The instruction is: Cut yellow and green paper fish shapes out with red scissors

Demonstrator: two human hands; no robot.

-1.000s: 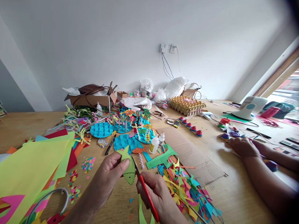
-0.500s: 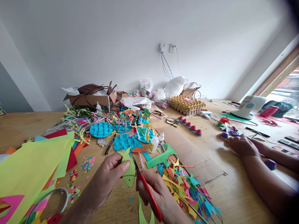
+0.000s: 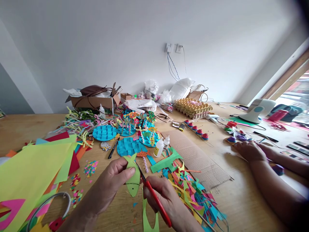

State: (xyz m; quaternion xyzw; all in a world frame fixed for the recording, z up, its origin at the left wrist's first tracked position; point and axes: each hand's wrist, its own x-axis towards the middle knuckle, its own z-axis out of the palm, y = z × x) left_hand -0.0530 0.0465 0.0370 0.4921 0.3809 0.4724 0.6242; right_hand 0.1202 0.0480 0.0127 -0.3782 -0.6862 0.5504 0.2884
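My left hand (image 3: pixel 113 180) pinches a green paper fish (image 3: pixel 132 175) by its upper body, tail up and head down. My right hand (image 3: pixel 162 197) is closed round red-handled scissors (image 3: pixel 154 196), whose blades meet the fish's right edge. A strip of green offcut (image 3: pixel 147 219) lies under my right wrist. Just right of my hands sits a heap of coloured paper scraps (image 3: pixel 190 193).
Sheets of coloured paper (image 3: pixel 33 174) lie at the left. Blue paper discs with decorations (image 3: pixel 127 140), two glue bottles (image 3: pixel 161 146), a black marker (image 3: pixel 113 149) and a cardboard sheet (image 3: pixel 195 158) lie ahead. Another person's hands (image 3: pixel 251 151) rest at the right, near an egg tray (image 3: pixel 193 108).
The fish and scissors have shifted slightly; the scissors have worked a little further along the fish's edge. The other person's hands stay in place.
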